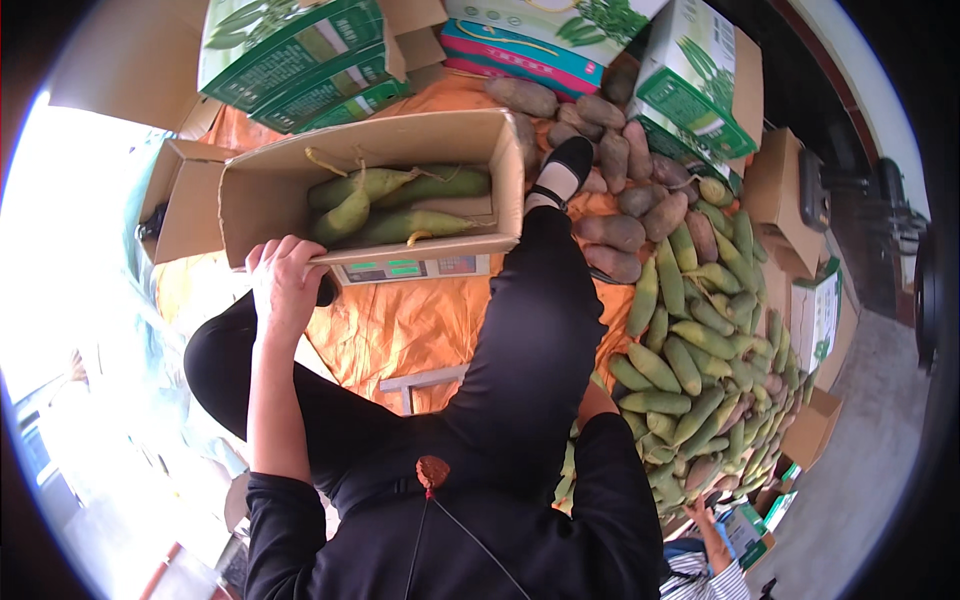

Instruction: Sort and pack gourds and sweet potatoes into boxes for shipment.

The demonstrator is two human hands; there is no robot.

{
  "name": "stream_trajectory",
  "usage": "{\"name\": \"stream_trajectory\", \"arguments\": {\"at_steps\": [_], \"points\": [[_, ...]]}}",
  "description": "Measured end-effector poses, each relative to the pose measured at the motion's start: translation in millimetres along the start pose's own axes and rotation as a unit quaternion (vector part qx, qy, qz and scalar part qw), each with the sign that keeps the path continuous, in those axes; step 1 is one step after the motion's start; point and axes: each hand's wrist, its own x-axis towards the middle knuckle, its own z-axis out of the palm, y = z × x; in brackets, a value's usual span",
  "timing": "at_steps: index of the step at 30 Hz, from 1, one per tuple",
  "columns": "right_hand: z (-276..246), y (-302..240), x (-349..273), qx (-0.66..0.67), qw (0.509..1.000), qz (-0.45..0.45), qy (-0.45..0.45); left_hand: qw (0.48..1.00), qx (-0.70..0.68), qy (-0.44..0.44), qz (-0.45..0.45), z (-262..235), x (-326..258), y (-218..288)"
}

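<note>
The left hand is gripping the near rim of an open cardboard box, with its fingers curled over the edge, so it is holding the box. The box is sitting on a flat weighing scale, whose front panel is showing just under the box. Inside the box about 4 green, husked vegetables are lying side by side, looking like corn ears or similar. The right hand is not visible; the right arm is going down behind the person's black trouser leg, so I cannot tell if it is open or holding something.

To the right a big pile of the same green vegetables is lying on the orange sheet, with brown tubers above it.

I am judging that the step in hand is steadying the box on the scale. The next move is probably calling for a firm grip on the rim, keeping the box level.
</note>
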Motion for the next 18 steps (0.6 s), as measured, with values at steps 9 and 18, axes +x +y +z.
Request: {"name": "stream_trajectory", "arguments": {"at_steps": [9,18], "points": [[79.3,27.4,-18.0,0.077,0.974,0.212,-0.026,1.000,-0.015,0.012,0.005,0.7,4.6,2.4],[-44.1,110.9,-48.9,0.693,0.602,0.382,0.111,1.000,-0.025,0.014,-0.004,-0.3,-1.3,-4.5]]}}
